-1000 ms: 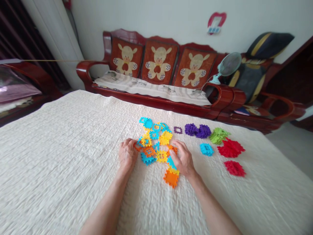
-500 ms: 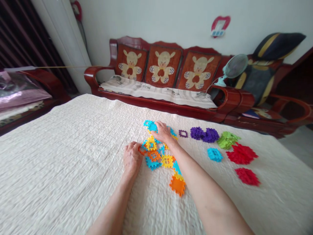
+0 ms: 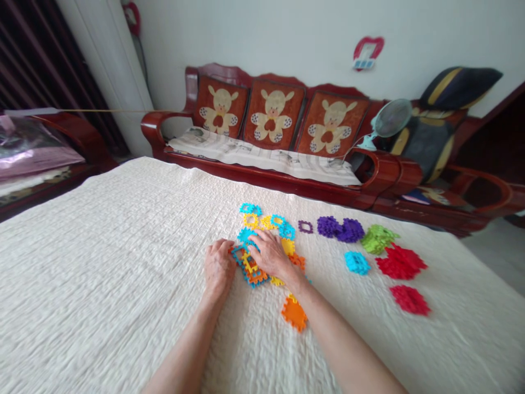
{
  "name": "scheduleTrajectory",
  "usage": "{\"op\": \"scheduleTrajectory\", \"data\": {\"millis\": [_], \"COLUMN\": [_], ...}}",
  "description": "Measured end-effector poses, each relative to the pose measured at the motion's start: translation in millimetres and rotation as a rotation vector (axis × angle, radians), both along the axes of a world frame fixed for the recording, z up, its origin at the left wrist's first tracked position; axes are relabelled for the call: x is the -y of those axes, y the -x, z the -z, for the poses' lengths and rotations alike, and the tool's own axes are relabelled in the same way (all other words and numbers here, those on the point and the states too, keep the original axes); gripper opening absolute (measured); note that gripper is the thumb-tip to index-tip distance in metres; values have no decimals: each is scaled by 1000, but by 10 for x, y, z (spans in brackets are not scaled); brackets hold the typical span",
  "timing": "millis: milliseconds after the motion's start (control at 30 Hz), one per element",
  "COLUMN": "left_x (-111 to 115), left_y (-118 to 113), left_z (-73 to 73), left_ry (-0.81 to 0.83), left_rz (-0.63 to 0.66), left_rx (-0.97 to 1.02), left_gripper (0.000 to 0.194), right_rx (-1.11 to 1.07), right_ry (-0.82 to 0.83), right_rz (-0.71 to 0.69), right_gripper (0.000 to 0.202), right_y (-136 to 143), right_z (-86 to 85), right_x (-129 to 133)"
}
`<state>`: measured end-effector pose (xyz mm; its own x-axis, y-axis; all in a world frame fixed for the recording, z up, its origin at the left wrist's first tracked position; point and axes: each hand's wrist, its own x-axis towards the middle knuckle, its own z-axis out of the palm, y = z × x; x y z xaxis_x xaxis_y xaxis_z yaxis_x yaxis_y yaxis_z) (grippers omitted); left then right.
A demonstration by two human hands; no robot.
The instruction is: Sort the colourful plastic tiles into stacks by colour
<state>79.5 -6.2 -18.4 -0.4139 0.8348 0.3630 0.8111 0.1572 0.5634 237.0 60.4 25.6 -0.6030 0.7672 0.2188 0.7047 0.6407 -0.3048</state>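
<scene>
My left hand (image 3: 220,265) rests on the white quilted cover with its fingers curled, the tips gripping the edge of an orange notched plastic tile (image 3: 231,250). Right beside it lies a jumbled stack of orange, yellow and blue interlocking tiles (image 3: 255,276). My right hand (image 3: 268,253) is over this heap, with a blue tile (image 3: 245,236) at its thumb and fingertips. The palm hides part of the heap. Farther back lie blue frame tiles (image 3: 247,208) and a yellow frame tile (image 3: 250,220). An orange tile (image 3: 294,313) sits nearer, by my right forearm.
Purple tiles (image 3: 350,230), green tiles (image 3: 376,239), red tiles (image 3: 400,261) and a small blue stack (image 3: 356,263) are grouped to the right. A single purple frame (image 3: 305,226) lies apart. Beyond the cover (image 3: 123,246) stands a wooden sofa (image 3: 262,178) with a fan (image 3: 391,119).
My right hand has come nearer, from the far blue tiles to the heap beside my left hand, with a blue tile at its fingertips. My left hand has barely moved.
</scene>
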Motion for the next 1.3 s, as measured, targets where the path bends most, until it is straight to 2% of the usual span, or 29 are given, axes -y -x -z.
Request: {"op": "scheduleTrajectory", "data": {"millis": [200,367,433,567,667,767,933,1100,1300], "left_x": [-1,-3,-3,0,5,7,7,2,6], "left_y": [-2,-10,-10,-15,-26,-32,-20,-4,16], "left_z": [-26,-35,-33,-36,-54,-74,-66,-40,-36], "left_ry": [38,47,38,22,22,32,41,54,71], "left_rz": [-15,-26,-27,-25,-33,-41,-27,-23,3], "left_rx": [12,21,19,29,35,35,16,0,-13], "left_gripper": [43,41,41,43,43,42,43,43,37], "right_rx": [-66,-133,-148,-132,-23,124,192,204,202], "right_ry": [39,-36,-48,-58,-21,19,-4,-24,73], "right_rz": [-22,183,178,88,132,173,156,181,238], "right_gripper": [26,31,32,35,38,40,34,28,29], "right_y": [-17,-122,-86,221,511,687,721,662,538], "right_z": [-87,-68,-78,-166,-216,-201,-143,-183,-227], "right_x": [-16,-161,-256,-517,-701,-795,-756,-671,-607]}}
